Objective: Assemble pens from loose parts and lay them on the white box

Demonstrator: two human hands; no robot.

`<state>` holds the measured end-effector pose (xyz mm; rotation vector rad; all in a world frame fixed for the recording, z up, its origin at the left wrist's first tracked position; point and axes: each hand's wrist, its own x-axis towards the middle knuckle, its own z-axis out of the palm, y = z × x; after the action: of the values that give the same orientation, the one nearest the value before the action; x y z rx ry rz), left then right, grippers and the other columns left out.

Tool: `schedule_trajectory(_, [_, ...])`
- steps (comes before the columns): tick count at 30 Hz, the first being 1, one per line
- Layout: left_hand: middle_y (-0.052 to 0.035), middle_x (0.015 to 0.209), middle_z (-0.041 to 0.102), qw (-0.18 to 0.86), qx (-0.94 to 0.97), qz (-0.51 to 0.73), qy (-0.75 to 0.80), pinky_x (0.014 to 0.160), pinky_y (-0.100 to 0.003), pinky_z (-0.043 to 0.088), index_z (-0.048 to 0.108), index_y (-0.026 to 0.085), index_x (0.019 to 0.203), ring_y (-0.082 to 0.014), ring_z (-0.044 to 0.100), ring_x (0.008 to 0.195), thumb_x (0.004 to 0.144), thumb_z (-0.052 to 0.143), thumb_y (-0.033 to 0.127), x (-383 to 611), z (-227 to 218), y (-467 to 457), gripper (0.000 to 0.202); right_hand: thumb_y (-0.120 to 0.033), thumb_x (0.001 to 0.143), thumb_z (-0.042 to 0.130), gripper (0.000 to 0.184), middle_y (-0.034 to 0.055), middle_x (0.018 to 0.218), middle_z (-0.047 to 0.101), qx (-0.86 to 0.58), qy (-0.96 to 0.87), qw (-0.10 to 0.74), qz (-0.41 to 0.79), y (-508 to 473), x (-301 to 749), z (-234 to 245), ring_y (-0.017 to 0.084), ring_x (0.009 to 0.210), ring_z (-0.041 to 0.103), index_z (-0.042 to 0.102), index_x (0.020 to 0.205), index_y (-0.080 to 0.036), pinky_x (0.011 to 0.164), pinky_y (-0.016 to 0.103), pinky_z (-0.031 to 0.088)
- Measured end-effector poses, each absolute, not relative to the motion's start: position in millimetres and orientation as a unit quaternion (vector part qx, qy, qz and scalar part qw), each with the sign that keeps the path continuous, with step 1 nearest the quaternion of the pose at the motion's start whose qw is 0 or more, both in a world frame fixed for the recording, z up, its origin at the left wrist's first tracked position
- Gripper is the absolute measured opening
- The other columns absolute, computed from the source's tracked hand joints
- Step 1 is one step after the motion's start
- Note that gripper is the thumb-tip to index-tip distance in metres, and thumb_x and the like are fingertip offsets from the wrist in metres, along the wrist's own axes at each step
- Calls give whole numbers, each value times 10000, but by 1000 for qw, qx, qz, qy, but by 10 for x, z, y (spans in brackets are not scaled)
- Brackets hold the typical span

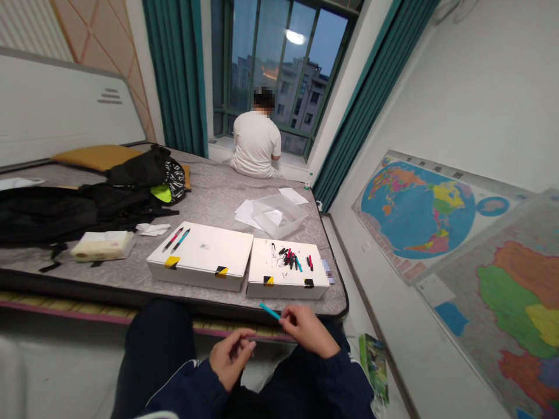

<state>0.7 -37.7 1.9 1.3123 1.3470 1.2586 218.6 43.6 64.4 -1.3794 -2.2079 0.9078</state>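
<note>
Right hand: The wearer's right hand (308, 329), at 1 o'clock from their lap, is pinched narrow on a slim turquoise piece.
Turquoise piece (269, 310): Held at one end by the fingertips, above the gap between knees and bed; its free end points toward 10 o'clock.
Left hand: The left hand (231, 355), at 11 o'clock, is half curled with thumb near fingers; whether it hides a small part, I cannot tell.
Nearer pen parts: Between 12 and 1 o'clock, a white box (262, 262) on the bed (209, 192) carries a loose pile of black, red and turquoise parts (292, 256), with red-and-black pieces (310, 263) just beside it at 3 o'clock.
Whole-looking pens: At 11 o'clock, a second white box (227, 247) bears a red-and-black pen (173, 240) and a blue-and-black pen (180, 240), side by side.
Pen handling: The step in hand appears to be handling one pen part between the two hands.
Fingertip needs: A next move with so thin a piece would call for a steady pinch and careful lining up by the left hand.
Window: At 12 o'clock, a person in white (257, 139) sits facing away.
</note>
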Motion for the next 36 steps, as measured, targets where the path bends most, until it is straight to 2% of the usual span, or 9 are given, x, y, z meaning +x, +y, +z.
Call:
schedule_trajectory(3, [42, 598, 587, 485, 450, 532, 528, 400, -197, 408, 595, 152, 1106, -92, 502, 400, 760, 662, 496, -2, 49, -336, 493, -245, 847, 587, 109, 4, 712, 689, -451, -792, 198, 361, 7, 2021, 807, 135, 616, 616, 681, 865, -193, 556, 202, 405])
schedule_trajectory(5, [27, 653, 609, 520, 433, 526, 515, 351, -181, 365, 551, 148, 1175, -102, 536, 414, 746, 673, 467, -20, 122, -336, 548, -247, 855, 582, 112, 8, 743, 694, -439, -789, 216, 371, -155, 1961, 913, 143, 648, 629, 681, 882, -201, 571, 206, 419])
schedule_trajectory(7, [-14, 722, 656, 538, 440, 514, 502, 372, -184, 385, 583, 142, 1134, -105, 568, 443, 746, 670, 446, -41, 213, -364, 500, -256, 858, 582, 112, 11, 757, 696, -431, -786, 231, 378, -247, 1929, 991, 148, 660, 634, 679, 882, -203, 576, 210, 428])
schedule_trajectory(11, [-27, 727, 662, 564, 452, 514, 462, 395, -186, 403, 637, 131, 1046, -110, 590, 478, 761, 659, 443, -55, 365, -476, 423, -286, 876, 575, 132, 15, 790, 699, -412, -783, 249, 394, -352, 1887, 1054, 149, 661, 634, 671, 911, -204, 587, 216, 443])
schedule_trajectory(15, [-73, 913, 692, 588, 420, 530, 444, 393, -205, 438, 588, 151, 1150, -131, 617, 541, 752, 667, 452, -24, 446, -588, 505, -292, 922, 524, 151, 19, 815, 698, -396, -780, 266, 406, -441, 1829, 1054, 160, 730, 646, 643, 955, -205, 635, 224, 455])
schedule_trajectory(19, [-58, 744, 690, 571, 459, 517, 444, 422, -204, 430, 645, 130, 1080, -170, 633, 607, 750, 683, 480, 8, 481, -647, 482, -309, 942, 502, 166, 20, 822, 694, -391, -772, 295, 406, -512, 1781, 1032, 159, 741, 640, 630, 945, -203, 681, 237, 463])
schedule_trajectory(25, [-43, 689, 672, 511, 511, 519, 456, 415, -195, 415, 685, 129, 1006, -158, 621, 581, 765, 679, 492, -6, 414, -625, 436, -426, 927, 515, 254, 30, 788, 687, -414, -725, 334, 437, -513, 1734, 773, 167, 714, 653, 628, 919, -198, 638, 244, 481])
schedule_trajectory(31, [-106, 914, 726, 518, 456, 549, 471, 470, -219, 481, 639, 145, 938, -191, 687, 685, 749, 677, 536, 30, 348, -677, 436, -540, 891, 502, 373, 35, 660, 669, -486, -663, 376, 428, -139, 1929, 359, 186, 599, 650, 603, 865, -182, 559, 265, 491])
schedule_trajectory(36, [-127, 945, 737, 559, 387, 568, 463, 538, -263, 530, 580, 148, 982, -211, 711, 714, 697, 725, 543, 60, 303, -674, 508, -494, 897, 451, 350, 38, 659, 675, -553, -655, 365, 362, 444, 2256, 138, 193, 571, 650, 595, 868, -176, 544, 277, 492])
